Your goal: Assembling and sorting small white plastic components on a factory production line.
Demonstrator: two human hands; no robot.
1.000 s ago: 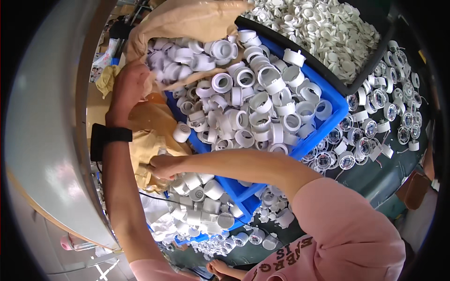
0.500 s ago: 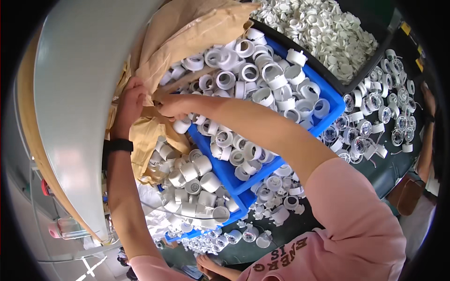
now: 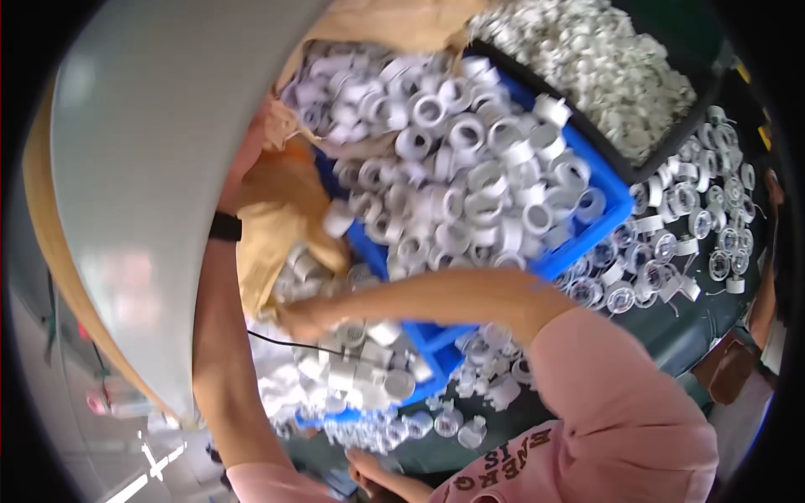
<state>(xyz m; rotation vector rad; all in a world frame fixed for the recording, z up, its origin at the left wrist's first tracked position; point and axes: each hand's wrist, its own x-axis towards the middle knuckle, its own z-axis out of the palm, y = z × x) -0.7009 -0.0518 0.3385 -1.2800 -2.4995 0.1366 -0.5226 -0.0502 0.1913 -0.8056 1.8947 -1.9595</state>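
- Your left hand [image 3: 247, 151], partly hidden by one grey panel [image 3: 151, 168], is at the edge of the upper paper bag [image 3: 402, 23], at the upper left of the larger blue tray [image 3: 599, 210]
- Your right hand [image 3: 306, 323], blurred, is at the bottom edge of the lower brown paper [image 3: 277, 197], over white cups [image 3: 398, 386]
- Your hands are well apart; finger closure cannot be told
- One black tray [image 3: 627, 163], at least two blue trays, white rings [image 3: 486, 180] too many to count

A green table [image 3: 683, 329] holds blue bins [image 3: 616, 199]; round parts [image 3: 664, 245].
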